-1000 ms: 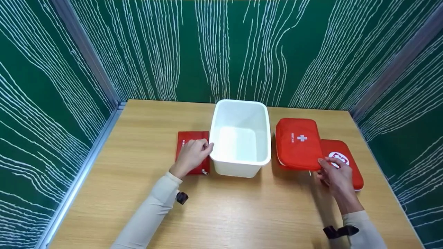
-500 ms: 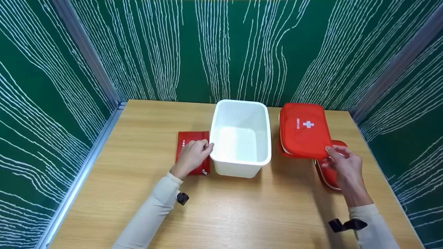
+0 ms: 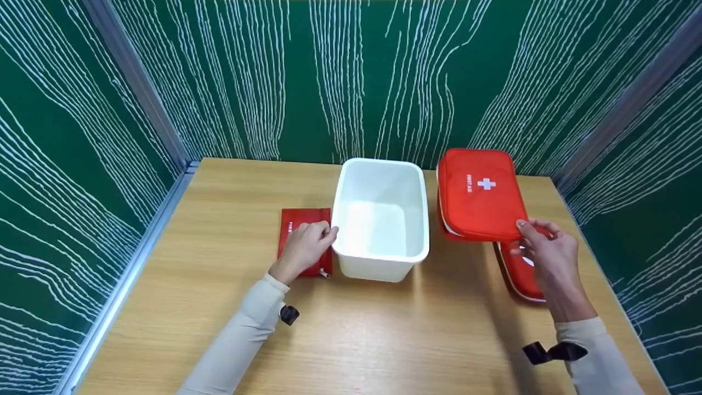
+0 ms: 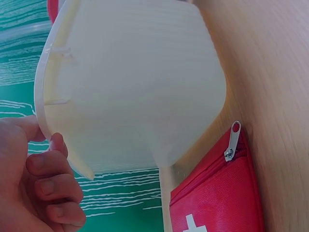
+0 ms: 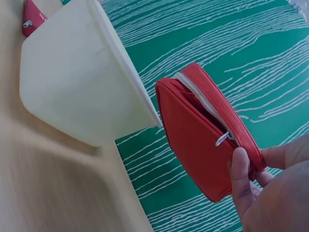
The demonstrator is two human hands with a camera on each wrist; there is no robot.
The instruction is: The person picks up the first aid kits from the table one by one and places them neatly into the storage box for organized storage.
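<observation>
My right hand pinches the near right corner of a red first aid pouch with a white cross. In the right wrist view the pouch is held up off the table, its zipper partly parted. Beside it stands a white plastic bin with nothing inside. My left hand grips the bin's left rim between thumb and fingers, as the left wrist view of the hand shows. Under that hand lies a flat red zip pouch, partly covered by it.
A second red first aid case lies at the right, partly hidden by the right hand and the raised pouch. The wooden table meets green, white-lined walls at its back and sides.
My right hand has lifted the first aid pouch and carried it away from me, toward the back wall, most of it in the first half second. The left hand and bin stay put.
</observation>
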